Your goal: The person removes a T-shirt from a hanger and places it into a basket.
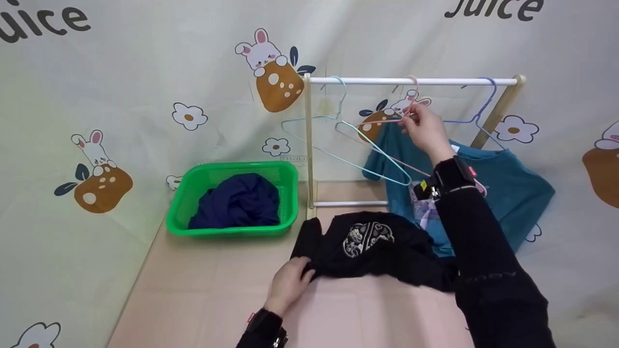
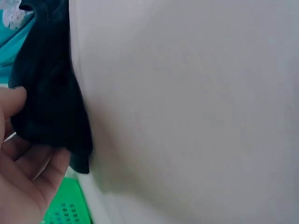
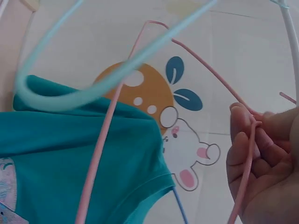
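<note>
Holding with both hands: your right hand (image 1: pixel 425 129) pinches the pink hanger (image 3: pixel 102 140) at its neck, just under the hook; your left hand (image 1: pixel 289 285) grips the left end of the black garment (image 1: pixel 329 263), thumb on one side of the cloth, fingers on the other.

Edges and room: the light-blue hanger (image 3: pixel 135 60) hangs just left of the pink one, and the two frames overlap in the head view. To the right, the teal shirt (image 1: pixel 512 193) on its blue hanger (image 1: pixel 478 117) fills the space beneath and beside your right wrist. More open room lies low and left, where the worktop (image 1: pixel 227 299) shows between the garment's near edge and you, and out toward the green basket (image 1: pixel 232 232).

Appearance: pink hanger thin, its hook over the white rail (image 1: pixel 367 81). Black garment crumpled, with a pale round embroidered patch (image 1: pixel 368 239) facing up; you cannot tell its full shape from these folds.

Position: the garment lies on the worktop in front of the rack, running from your left hand rightward to beneath your right forearm. The pink hanger is up at rail height, well above it; the two are apart.

Beyond: the basket sits left of the rack, a navy cloth (image 1: pixel 242 200) bunched inside; a rabbit-print backdrop (image 1: pixel 145 58) stands behind.
</note>
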The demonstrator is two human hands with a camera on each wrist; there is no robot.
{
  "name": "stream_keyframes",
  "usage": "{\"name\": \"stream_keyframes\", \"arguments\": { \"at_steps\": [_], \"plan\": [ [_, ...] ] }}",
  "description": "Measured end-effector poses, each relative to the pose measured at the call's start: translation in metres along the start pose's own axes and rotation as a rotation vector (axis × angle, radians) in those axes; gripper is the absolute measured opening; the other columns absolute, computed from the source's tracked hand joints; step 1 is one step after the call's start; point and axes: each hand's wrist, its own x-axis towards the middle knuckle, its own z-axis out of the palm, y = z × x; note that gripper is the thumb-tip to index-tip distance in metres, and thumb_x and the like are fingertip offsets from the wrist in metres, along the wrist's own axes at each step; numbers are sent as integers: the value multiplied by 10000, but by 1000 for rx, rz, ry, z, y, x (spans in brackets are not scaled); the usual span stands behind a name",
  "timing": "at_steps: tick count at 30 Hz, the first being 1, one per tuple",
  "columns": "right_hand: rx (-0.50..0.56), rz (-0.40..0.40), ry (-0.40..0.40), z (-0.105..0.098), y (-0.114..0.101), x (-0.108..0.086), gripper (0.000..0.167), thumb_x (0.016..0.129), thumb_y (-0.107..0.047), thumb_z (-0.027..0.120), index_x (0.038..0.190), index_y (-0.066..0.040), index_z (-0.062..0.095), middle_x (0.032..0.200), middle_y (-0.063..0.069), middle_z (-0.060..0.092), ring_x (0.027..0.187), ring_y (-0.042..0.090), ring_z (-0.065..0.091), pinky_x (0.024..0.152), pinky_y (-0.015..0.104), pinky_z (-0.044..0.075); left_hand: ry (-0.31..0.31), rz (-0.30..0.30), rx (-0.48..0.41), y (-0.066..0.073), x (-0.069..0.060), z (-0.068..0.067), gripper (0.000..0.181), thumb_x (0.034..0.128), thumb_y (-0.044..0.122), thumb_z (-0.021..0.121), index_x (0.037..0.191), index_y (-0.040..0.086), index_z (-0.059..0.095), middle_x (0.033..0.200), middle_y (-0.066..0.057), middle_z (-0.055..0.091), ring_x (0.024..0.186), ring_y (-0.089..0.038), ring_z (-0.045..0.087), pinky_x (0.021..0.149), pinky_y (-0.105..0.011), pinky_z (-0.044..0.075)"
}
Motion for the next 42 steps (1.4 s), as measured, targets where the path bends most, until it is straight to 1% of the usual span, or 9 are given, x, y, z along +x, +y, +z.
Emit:
{"name": "stream_keyframes", "arguments": {
  "at_steps": [4, 8, 13, 19, 26, 30, 34, 37, 42],
  "plan": [
    [-41, -1, -43, 2, 13, -8, 428, 1061, -292, 462, 1410, -45, 448, 1249, 195, 592, 1102, 317, 595, 927, 448, 490, 25, 17, 21, 8, 9, 8, 485, 857, 301, 770, 1250, 55, 628, 1185, -128, 623, 1098, -306, 596, 920, -456, 487],
    [-150, -52, -58, 0, 23, -17, 510, 1051, -338, 482, 1473, -66, 393, 1370, 205, 538, 1238, 345, 535, 1013, 503, 446, 16, -22, 58, 17, 19, 16, 709, 800, 422, 796, 1370, 75, 557, 1374, -148, 534, 1258, -342, 489, 1005, -509, 417],
    [-297, -156, -69, -3, 38, -29, 611, 1029, -364, 528, 1526, -72, 325, 1484, 215, 438, 1347, 397, 426, 1074, 572, 349, -46, -118, 92, 26, 29, 26, 977, 690, 594, 818, 1451, 87, 477, 1485, -185, 430, 1342, -409, 389, 1025, -586, 363],
    [-350, -247, -27, -5, 57, -46, 690, 1009, -405, 553, 1565, -109, 272, 1577, 178, 307, 1431, 394, 287, 1132, 596, 223, -128, -199, 139, 28, 36, 36, 1110, 647, 683, 793, 1495, 75, 413, 1499, -204, 405, 1349, -441, 366, 1029, -612, 344],
    [-344, -352, 77, -7, 79, -75, 694, 996, -375, 585, 1568, -130, 277, 1624, 129, 215, 1485, 332, 176, 1168, 577, 113, -138, -254, 236, 29, 40, 46, 1091, 639, 714, 777, 1472, 90, 449, 1358, -204, 488, 1231, -390, 442, 932, -568, 397],
    [-325, -375, 136, -7, 94, -93, 694, 985, -378, 596, 1567, -155, 291, 1637, 71, 195, 1499, 280, 143, 1185, 528, 86, -120, -237, 286, 28, 40, 48, 869, 673, 650, 794, 1303, 88, 588, 1212, -174, 514, 1131, -366, 468, 845, -529, 417],
    [-298, -410, 192, -4, 110, -110, 686, 972, -337, 617, 1560, -156, 312, 1635, 32, 208, 1500, 263, 146, 1189, 510, 86, -82, -214, 282, 27, 41, 48, 613, 718, 518, 829, 1126, 100, 644, 1113, -154, 534, 1069, -353, 490, 819, -529, 421],
    [-296, -426, 217, -1, 119, -121, 690, 956, -283, 638, 1556, -149, 324, 1630, 34, 222, 1500, 254, 148, 1192, 496, 78, -68, -212, 269, 28, 42, 49, 509, 746, 443, 836, 1080, 108, 649, 1071, -147, 553, 1039, -347, 513, 808, -533, 428],
    [-329, -429, 246, 4, 135, -134, 712, 926, -248, 667, 1548, -126, 340, 1606, 117, 272, 1496, 262, 165, 1190, 511, 77, -101, -214, 244, 33, 42, 44, 354, 818, 360, 798, 1034, 118, 655, 1034, -130, 585, 1008, -335, 555, 774, -533, 451]
  ]
}}
